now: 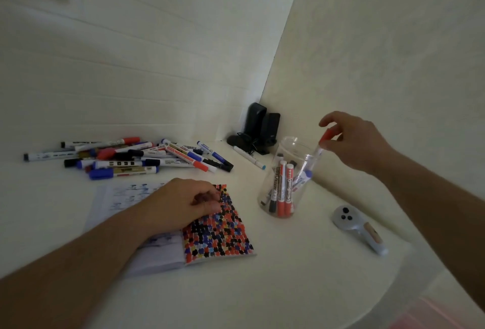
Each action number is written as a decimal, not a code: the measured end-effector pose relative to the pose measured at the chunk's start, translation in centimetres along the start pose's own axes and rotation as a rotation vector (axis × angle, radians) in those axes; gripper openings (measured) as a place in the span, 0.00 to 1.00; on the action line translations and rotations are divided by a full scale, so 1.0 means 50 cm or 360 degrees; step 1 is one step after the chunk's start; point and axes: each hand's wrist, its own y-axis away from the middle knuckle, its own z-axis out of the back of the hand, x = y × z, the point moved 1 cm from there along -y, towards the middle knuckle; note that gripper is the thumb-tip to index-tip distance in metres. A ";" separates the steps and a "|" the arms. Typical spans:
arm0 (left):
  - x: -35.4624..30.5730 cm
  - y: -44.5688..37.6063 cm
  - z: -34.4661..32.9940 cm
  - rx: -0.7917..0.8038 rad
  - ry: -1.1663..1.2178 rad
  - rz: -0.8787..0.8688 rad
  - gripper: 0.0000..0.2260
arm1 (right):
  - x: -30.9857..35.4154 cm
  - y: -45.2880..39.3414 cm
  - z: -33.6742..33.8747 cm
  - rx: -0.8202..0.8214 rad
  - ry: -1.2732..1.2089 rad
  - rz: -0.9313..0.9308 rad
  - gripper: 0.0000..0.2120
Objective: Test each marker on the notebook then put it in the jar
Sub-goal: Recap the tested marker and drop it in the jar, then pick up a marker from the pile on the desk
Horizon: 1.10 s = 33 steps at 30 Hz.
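Note:
An open notebook (217,234) lies on the white table, its right page filled with red, black and blue dots. My left hand (183,202) rests on it with fingers curled, holding nothing I can see. A clear plastic jar (286,171) with several markers inside stands right of the notebook. My right hand (354,139) holds a red-capped marker (324,141) by its cap end over the jar's rim, the body pointing down into the jar. A pile of several markers (131,158) lies at the back left.
A single white marker (249,158) lies behind the jar. Two black speakers (259,126) stand in the corner where the walls meet. A grey controller (359,229) lies on the table right of the jar. The table edge curves round at lower right.

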 end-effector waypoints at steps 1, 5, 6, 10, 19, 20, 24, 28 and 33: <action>0.003 0.000 0.000 0.0008 -0.0013 0.0006 0.18 | 0.004 -0.005 -0.010 0.0000 -0.0037 -0.0011 0.13; 0.013 -0.001 0.001 0.0009 -0.0013 0.0014 0.15 | 0.022 -0.020 -0.050 0.0052 0.0047 -0.0091 0.10; 0.015 -0.001 0.001 0.0007 -0.0014 0.0016 0.14 | 0.023 -0.024 -0.057 0.0080 0.0099 -0.0133 0.08; 0.016 -0.002 0.000 0.0021 -0.0014 0.0032 0.13 | 0.028 -0.040 -0.065 0.0265 0.0149 -0.0336 0.02; 0.020 0.000 0.025 -0.0011 -0.0162 0.0107 0.06 | 0.052 -0.064 -0.068 0.0813 0.0480 -0.0383 0.29; 0.028 -0.001 0.036 -0.0086 -0.0203 0.0158 0.06 | 0.047 -0.066 -0.073 0.0756 0.0495 -0.0373 0.32; 0.091 0.001 0.097 -0.0515 -0.0548 0.0460 0.03 | 0.043 -0.055 -0.085 0.0012 0.0408 -0.0171 0.34; 0.141 0.014 0.139 -0.0934 -0.0818 0.0708 0.11 | 0.061 -0.003 -0.099 -0.0691 -0.0215 0.0203 0.27; 0.171 0.012 0.147 -0.0885 -0.0893 0.0979 0.18 | 0.117 0.075 -0.217 -0.0461 -0.0613 0.0659 0.22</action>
